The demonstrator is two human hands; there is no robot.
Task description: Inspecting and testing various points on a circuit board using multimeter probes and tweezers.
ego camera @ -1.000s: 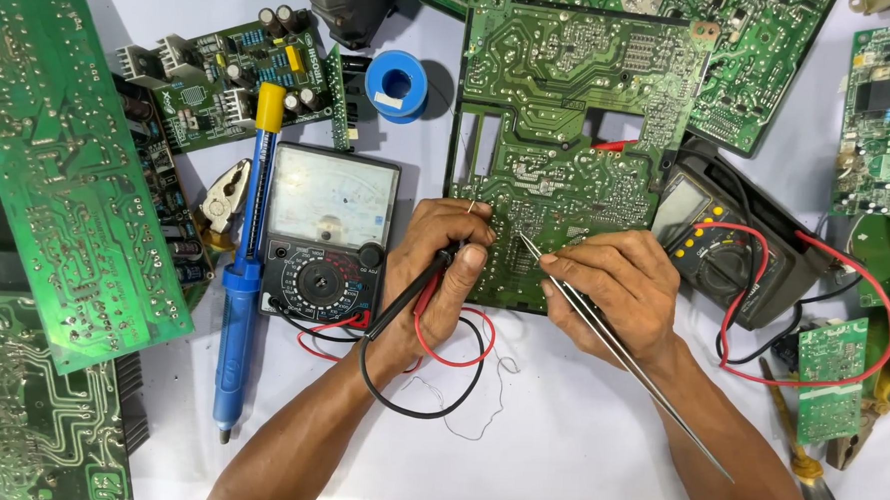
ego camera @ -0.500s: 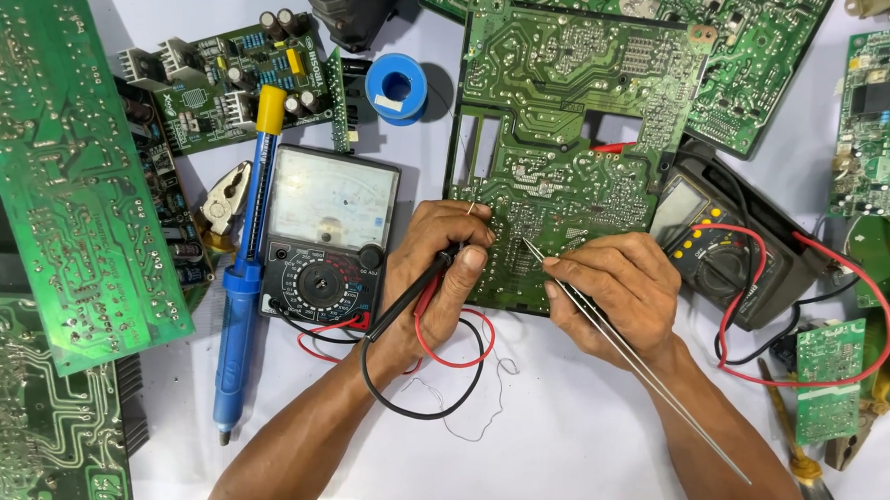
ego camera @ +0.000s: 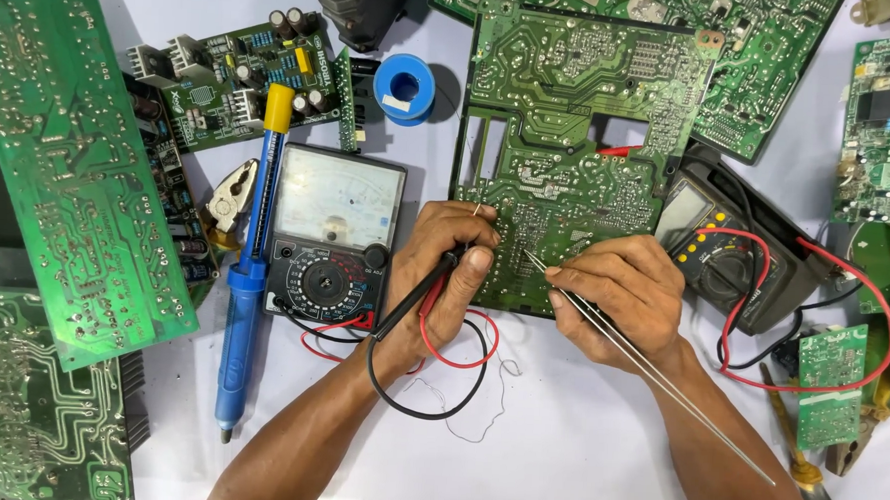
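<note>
- A large green circuit board (ego camera: 569,165) lies solder side up at the middle of a white surface (ego camera: 576,456), with both hands resting on its near edge.
- The left hand (ego camera: 444,280) has its grip closed around a black meter probe (ego camera: 413,299) — thumb on top — and also pinches something small against the board; I cannot tell what it is.
- The right hand (ego camera: 623,298) holds long metal tweezers (ego camera: 650,369) clamped between thumb and fingers, the tip touching the board just right of the left thumb.
- Compared with a second ago, the tweezers' tail has swung lower and the tip has edged slightly along the board; the hands have otherwise barely moved, so this looks like fine positioning on one spot.
- Just left of the board sits an analog multimeter (ego camera: 333,237), its red and black leads (ego camera: 460,361) looping under the left wrist.
- Further left lie a blue soldering iron (ego camera: 249,271) and pliers (ego camera: 229,199); a blue solder spool (ego camera: 409,86) lies above.
- A digital multimeter (ego camera: 725,254) sits just right of the board.
- More circuit boards crowd the left, top and right edges — open room lies only in the white area near the forearms.
</note>
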